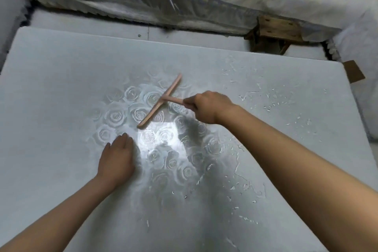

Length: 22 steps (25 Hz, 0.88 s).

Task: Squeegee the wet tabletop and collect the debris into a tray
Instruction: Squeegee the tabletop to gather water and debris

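Item: pink squeegee (161,101), lying mid-table (51,88), its blade running diagonally from near-left to far-right and its handle pointing right.
Right hand (206,106): fingers curling round the handle end, gripping it.
Left hand (117,155): lying flat beside the blade's near tip, fingers straight, holding nothing.
Water beads (270,106): sitting rightward, on the handle side.
Tray: not showing.

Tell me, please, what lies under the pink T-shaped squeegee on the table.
Under the pink T-shaped squeegee only the glossy white tabletop with its faint rose pattern shows. The strip directly beneath the blade is covered, and the right hand hides the handle's end.
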Motion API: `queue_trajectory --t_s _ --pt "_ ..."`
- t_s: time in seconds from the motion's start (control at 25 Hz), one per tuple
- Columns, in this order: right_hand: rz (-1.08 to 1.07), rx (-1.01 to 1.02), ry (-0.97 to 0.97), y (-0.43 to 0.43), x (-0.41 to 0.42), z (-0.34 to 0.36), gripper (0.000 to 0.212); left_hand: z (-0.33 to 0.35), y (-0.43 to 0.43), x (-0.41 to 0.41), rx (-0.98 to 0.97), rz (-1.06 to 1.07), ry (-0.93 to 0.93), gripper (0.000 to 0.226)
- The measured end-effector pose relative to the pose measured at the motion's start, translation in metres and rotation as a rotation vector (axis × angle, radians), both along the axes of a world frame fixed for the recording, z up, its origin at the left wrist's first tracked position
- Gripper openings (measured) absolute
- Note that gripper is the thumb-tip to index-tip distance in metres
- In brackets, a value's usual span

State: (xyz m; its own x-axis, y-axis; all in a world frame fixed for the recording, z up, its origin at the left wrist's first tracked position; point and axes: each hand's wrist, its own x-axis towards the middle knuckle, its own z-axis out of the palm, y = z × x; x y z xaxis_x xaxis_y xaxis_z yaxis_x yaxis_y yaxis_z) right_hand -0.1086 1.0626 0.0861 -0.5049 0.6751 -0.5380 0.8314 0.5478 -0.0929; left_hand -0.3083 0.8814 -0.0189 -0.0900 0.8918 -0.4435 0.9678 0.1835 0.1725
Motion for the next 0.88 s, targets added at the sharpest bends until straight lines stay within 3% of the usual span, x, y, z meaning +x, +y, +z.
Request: queue_trajectory --t_s 0.12,0.2,0.28,0.36,0.52,0.64,0.88 --pt "-0.021 -0.148 0.027 -0.030 0.069 0.000 0.036 0.005 -0.027 0.023 0.011 0.035 0.022 0.039" --pt "-0.006 -0.198 -0.055 -0.039 0.105 0.019 0.040 0.009 -0.043 0.041 -0.066 0.116 0.059 0.033" --pt "0.093 -0.132 -0.150 -0.045 0.114 0.040 0.060 0.012 -0.055 0.055 -0.113 0.199 0.080 0.031" --pt "0.256 -0.045 -0.103 -0.068 0.101 0.048 0.075 0.015 -0.067 0.062 -0.161 0.258 0.096 0.032" --pt "0.476 -0.062 0.138 -0.137 0.034 0.026 0.050 0.017 -0.096 0.066 -0.079 0.523 -0.008 0.047" --pt "0.448 -0.124 0.206 -0.166 0.004 -0.002 0.044 0.011 -0.107 0.065 0.072 0.745 -0.134 0.045" --pt "0.188 -0.268 0.224 -0.152 0.081 -0.034 0.053 -0.014 -0.086 0.107 0.204 0.748 -0.178 0.042"
